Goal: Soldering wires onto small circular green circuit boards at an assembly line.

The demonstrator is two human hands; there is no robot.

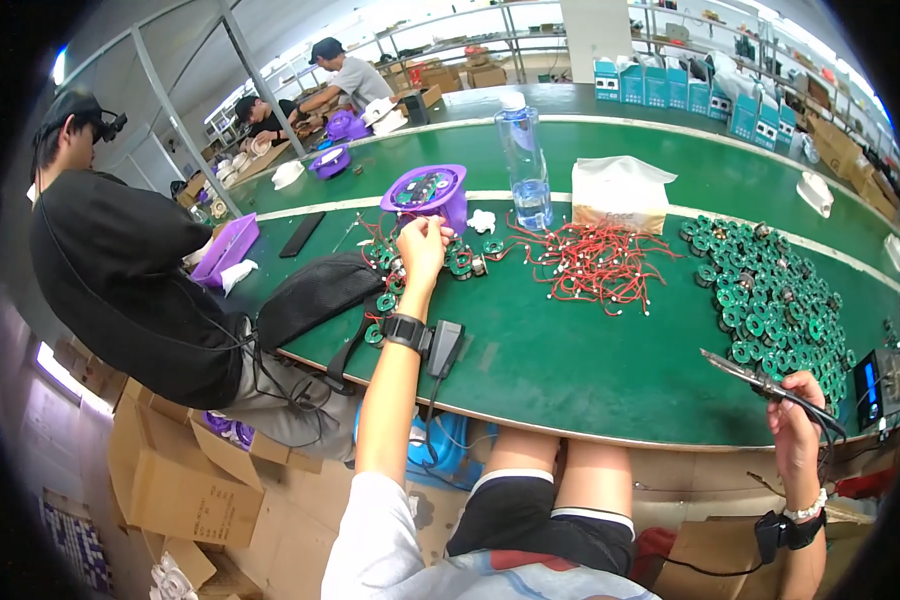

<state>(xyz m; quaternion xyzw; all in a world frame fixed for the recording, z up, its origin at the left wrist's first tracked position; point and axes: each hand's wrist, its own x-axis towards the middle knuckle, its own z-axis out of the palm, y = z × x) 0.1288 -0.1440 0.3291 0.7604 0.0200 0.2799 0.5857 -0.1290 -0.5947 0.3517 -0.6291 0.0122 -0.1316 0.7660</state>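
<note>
Head view: left hand (422, 243) pinches a green board (407, 262); right hand (796, 408) grips the soldering iron (745, 373), well apart.

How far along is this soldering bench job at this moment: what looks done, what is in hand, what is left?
Looks done: a small cluster of green round boards with red wires lies by the left hand. In hand: the left hand reaches into that cluster by the purple bowl, and the right hand holds a soldering iron. Left, seemingly most: a large heap of bare green boards and a pile of loose red wires.
</note>
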